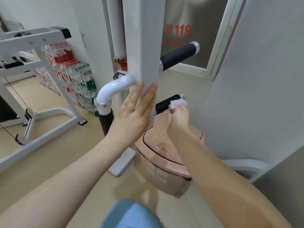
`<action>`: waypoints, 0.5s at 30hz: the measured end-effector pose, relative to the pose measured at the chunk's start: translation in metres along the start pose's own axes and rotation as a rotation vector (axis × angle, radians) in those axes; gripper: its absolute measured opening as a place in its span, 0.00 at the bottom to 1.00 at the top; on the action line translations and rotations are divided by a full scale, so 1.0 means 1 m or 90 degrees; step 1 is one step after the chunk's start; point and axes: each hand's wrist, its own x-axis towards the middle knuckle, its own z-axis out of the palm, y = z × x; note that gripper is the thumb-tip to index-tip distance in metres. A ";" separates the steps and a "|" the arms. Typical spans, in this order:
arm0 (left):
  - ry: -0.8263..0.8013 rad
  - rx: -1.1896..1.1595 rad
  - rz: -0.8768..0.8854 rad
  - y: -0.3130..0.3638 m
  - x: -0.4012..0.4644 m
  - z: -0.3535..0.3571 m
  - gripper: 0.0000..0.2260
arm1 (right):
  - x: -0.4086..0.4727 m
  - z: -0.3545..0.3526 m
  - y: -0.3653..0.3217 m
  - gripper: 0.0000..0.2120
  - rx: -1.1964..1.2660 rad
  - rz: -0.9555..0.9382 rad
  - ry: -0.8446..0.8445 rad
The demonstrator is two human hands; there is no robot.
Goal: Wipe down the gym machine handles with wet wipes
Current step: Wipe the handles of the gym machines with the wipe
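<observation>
The right hand [178,117] squeezes a crumpled white wet wipe [178,102] against the lower black handle [166,103], near its silver end. The left hand [131,116] lies flat with straight fingers on the white post [144,46], holding nothing. A pink bin [162,170], maybe lidded, sits below.

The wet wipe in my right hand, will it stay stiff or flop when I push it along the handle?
The wet wipe looks crumpled into a soft wad in the right hand, so it is probably limp and will bunch. It likely weighs very little. Pressed on the round black handle, it should wrap around it.
</observation>
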 end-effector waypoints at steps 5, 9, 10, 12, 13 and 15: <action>-0.003 -0.010 -0.012 0.004 -0.002 -0.007 0.28 | 0.013 -0.023 0.018 0.15 -0.652 -0.560 -0.169; -0.007 -0.015 -0.018 0.006 0.000 -0.009 0.27 | 0.027 -0.020 -0.005 0.19 -0.844 -0.710 -0.398; -0.005 -0.010 -0.017 0.007 0.001 -0.009 0.28 | 0.036 -0.020 -0.013 0.22 -0.888 -0.691 -0.363; -0.003 0.001 -0.015 0.008 0.004 -0.010 0.29 | 0.050 -0.021 -0.021 0.26 -0.931 -0.666 -0.232; -0.002 0.001 -0.015 0.010 0.004 -0.011 0.29 | 0.053 -0.022 -0.020 0.25 -0.931 -0.667 -0.208; 0.000 -0.002 -0.014 0.013 0.003 -0.014 0.28 | 0.047 -0.024 -0.016 0.19 -0.899 -0.710 -0.298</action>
